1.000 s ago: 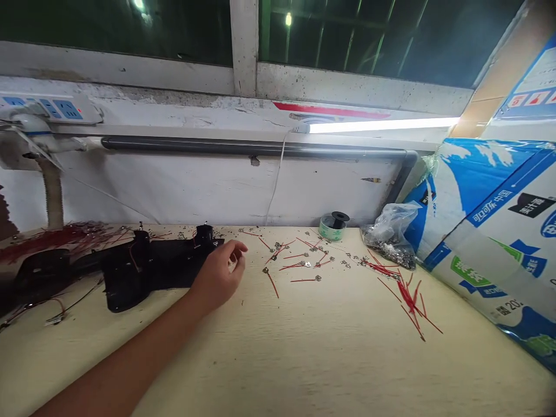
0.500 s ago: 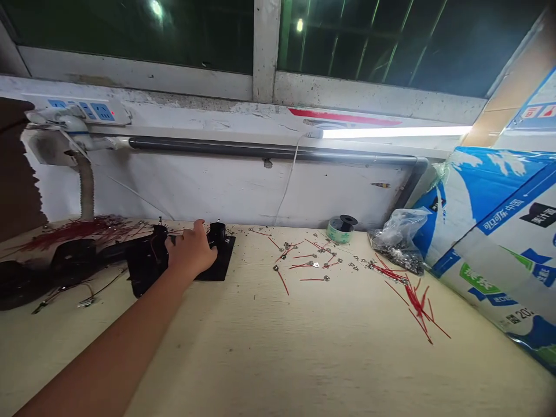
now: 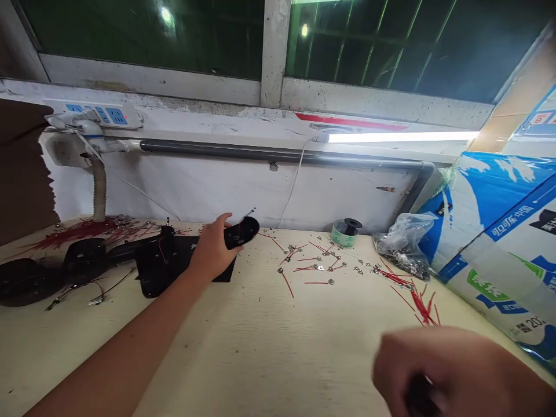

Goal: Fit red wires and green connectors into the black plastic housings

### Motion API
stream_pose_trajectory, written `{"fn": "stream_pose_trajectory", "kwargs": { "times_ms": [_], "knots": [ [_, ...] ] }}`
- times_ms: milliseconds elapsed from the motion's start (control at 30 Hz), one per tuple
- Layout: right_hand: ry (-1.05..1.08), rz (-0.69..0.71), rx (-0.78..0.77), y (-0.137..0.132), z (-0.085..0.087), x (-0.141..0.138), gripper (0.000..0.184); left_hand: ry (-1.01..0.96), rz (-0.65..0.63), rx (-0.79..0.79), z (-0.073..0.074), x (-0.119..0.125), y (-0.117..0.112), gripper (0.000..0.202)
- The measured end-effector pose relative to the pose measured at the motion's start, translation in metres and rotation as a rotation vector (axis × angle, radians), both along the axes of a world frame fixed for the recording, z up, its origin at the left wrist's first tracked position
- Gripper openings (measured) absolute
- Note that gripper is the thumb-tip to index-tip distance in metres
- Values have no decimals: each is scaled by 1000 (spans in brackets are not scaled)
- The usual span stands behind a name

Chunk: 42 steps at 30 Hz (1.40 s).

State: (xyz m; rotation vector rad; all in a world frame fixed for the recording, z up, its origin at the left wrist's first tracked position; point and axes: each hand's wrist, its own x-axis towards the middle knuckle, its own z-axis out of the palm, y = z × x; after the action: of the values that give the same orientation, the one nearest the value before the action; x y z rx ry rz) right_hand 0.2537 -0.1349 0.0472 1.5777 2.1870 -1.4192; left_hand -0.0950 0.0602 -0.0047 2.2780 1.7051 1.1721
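My left hand (image 3: pixel 214 250) is closed around a black cylindrical part (image 3: pixel 244 231), tilted with its round end to the right. A thin wire with a small tip sticks up from it. Beneath and behind the hand lies a flat black plate (image 3: pixel 226 273). At the lower right my right hand (image 3: pixel 452 370) is closed and smeared by motion. A dark, round-ended object (image 3: pixel 420 395) shows between its fingers; its kind cannot be made out. Further black plastic parts (image 3: pixel 84 259) rest left of the plate.
Short red wires (image 3: pixel 286 284) with small metal pieces lie scattered mid-table, and a red wire bundle (image 3: pixel 423 304) lies to the right. Behind them are a tape roll with a black spool (image 3: pixel 345 233) and a plastic bag (image 3: pixel 403 243). A blue-and-white carton (image 3: pixel 490 231) borders the right side.
My left hand has lifted the black cylindrical part off the plate and moved it right, tilting it. My right hand has come into view at the lower right. The view has shifted slightly.
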Motion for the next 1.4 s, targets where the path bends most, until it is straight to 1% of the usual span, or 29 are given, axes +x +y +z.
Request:
{"fn": "stream_pose_trajectory", "kwargs": {
  "times_ms": [33, 67, 133, 167, 200, 300, 400, 500, 567, 633, 700, 767, 800, 867, 967, 1033, 1133, 1233, 1300, 1367, 1400],
  "knots": [
    [58, 21, 10, 17, 2, -6, 44, -38, -80, 3, -1, 5, -3, 83],
    [172, -20, 68, 34, 2, -13, 42, -73, -143, -6, -2, 10, -6, 84],
    [341, -188, 146, 62, -5, -28, 36, -145, -238, -20, -4, 18, -14, 86],
    [411, -271, 165, 73, -11, -35, 32, -172, -285, -27, -5, 21, -17, 85],
    [475, -321, 144, 81, -17, -42, 29, -185, -312, -28, -5, 23, -20, 84],
    [612, -389, 73, 92, -32, -55, 27, -199, -333, -40, -4, 24, -24, 82],
    [678, -385, 44, 93, -43, -58, 27, -206, -324, -40, -3, 22, -23, 79],
    [704, -387, 36, 93, -53, -55, 27, -147, -279, -3, -2, 18, -18, 71],
    [707, -397, 48, 93, -57, -53, 28, -68, -190, 24, -3, 14, -12, 62],
    [710, -417, 76, 92, -58, -50, 28, -7, -78, 12, -4, 6, -4, 58],
    [756, -453, 80, 91, -54, -48, 28, 22, 45, -27, -3, -3, 6, 62],
    [852, -496, 43, 89, -48, -44, 28, 27, 170, -88, -1, -12, 16, 77],
    [905, -518, 19, 88, -46, -43, 27, 33, 224, -149, 2, -16, 22, 83],
    [982, -554, -14, 88, -42, -40, 27, 63, 281, -240, 7, -21, 35, 83],
    [994, -586, -19, 89, -41, -38, 27, 183, 290, -206, 17, -23, 54, 74],
    [976, -591, -17, 91, -43, -38, 26, 277, 274, -222, 21, -24, 66, 70],
    [969, -600, -10, 93, -46, -38, 25, 331, 252, -261, 21, -25, 78, 70],
    [972, -612, -3, 93, -49, -37, 24, 379, 235, -296, 17, -30, 83, 67],
    [971, -616, -2, 92, -50, -36, 23, 394, 222, -315, 18, -35, 84, 72],
    [972, -623, 2, 91, -50, -34, 22, 399, 202, -337, 25, -44, 82, 80],
    [971, -625, 4, 91, -50, -34, 22, 400, 184, -336, 31, -50, 81, 80]
  ]
}}
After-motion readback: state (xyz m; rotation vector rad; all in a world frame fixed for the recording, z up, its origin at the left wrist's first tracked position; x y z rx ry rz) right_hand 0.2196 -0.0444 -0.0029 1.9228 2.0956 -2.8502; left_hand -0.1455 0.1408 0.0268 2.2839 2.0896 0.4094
